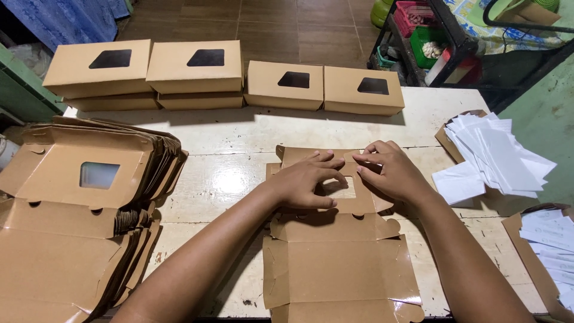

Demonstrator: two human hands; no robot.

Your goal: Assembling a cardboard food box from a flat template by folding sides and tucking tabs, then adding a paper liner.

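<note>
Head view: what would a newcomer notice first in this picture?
First, both hands, the left hand and the right hand, pressing on a flat box blank at the table's middle, around its window. Next, a thick stack of blanks lies at the left, and finished boxes stand in a row along the far edge. White papers are heaped at the right.

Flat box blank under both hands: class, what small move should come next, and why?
Probably fold up the window panel's far flap. The flat box blank lies unfolded on the table, and the left hand and right hand both press beside its window cut-out, fingertips at the far edge; finished boxes show the target shape.
</note>
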